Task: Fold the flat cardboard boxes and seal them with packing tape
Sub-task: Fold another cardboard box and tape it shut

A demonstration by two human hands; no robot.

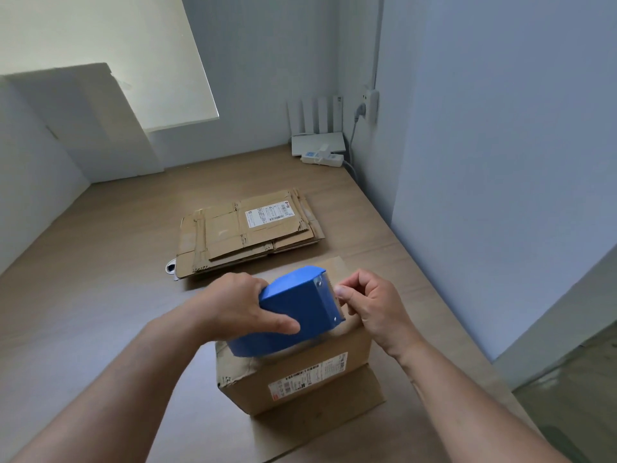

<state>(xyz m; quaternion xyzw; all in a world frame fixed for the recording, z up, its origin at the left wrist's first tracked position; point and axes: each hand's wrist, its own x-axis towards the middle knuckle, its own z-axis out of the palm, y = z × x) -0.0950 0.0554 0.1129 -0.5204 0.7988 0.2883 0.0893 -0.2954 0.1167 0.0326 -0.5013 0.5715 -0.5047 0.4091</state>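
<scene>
Standing near the front of the wooden counter, the folded cardboard box is brown and worn, with a white shipping label on its near face and a torn, crumpled upper left corner. It stands on a flat cardboard sheet lying on the counter. A blue tape dispenser sits over the box top and hides most of it. The left hand grips the dispenser's body, thumb laid along the near side, fingers curled round the far side. The right hand has its fingers curled and pinches with thumb and forefinger at the dispenser's toothed front edge; whether tape lies between them cannot be told.

Farther back, a stack of flat cardboard boxes lies on the counter, well apart from the folded one, its top piece carrying another label. A small black and white object peeks from under the stack's left corner. A white router and a power strip sit in the far corner beside a wall plug. A large cardboard panel leans against the left wall.
</scene>
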